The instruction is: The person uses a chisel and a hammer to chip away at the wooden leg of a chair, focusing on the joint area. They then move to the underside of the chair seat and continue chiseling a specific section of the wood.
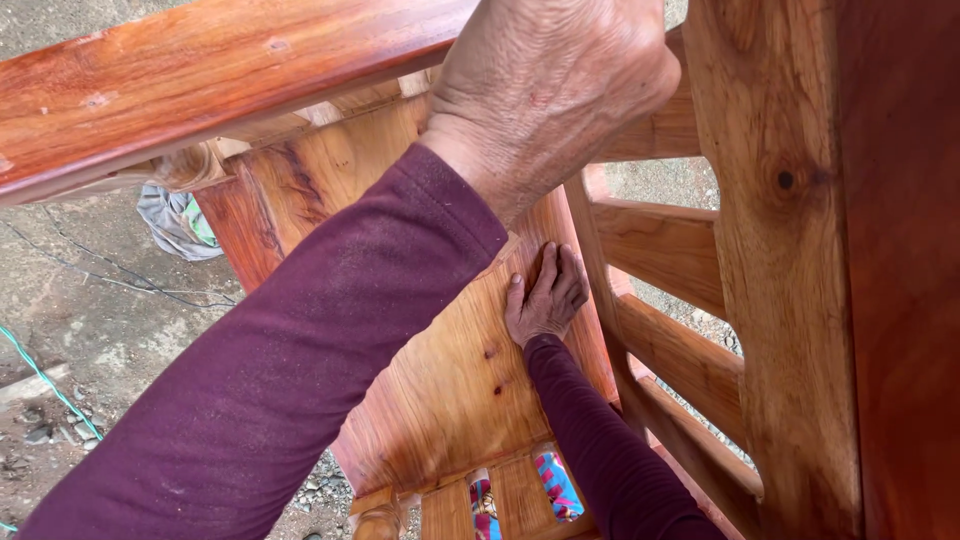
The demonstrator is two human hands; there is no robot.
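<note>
While the left hand point(555, 95) grips the wooden chair point(450, 370) at its upper rail (fingers curled over, tips hidden), the right hand point(545, 300) presses flat on the seat panel, fingers close together.

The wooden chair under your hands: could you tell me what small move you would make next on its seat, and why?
I would probably slide the right hand a little further along the seat panel toward its unrubbed middle. That hand lies flat near the panel's far edge, beside the slatted side, while the left hand grips the upper rail and steadies the chair.
</note>
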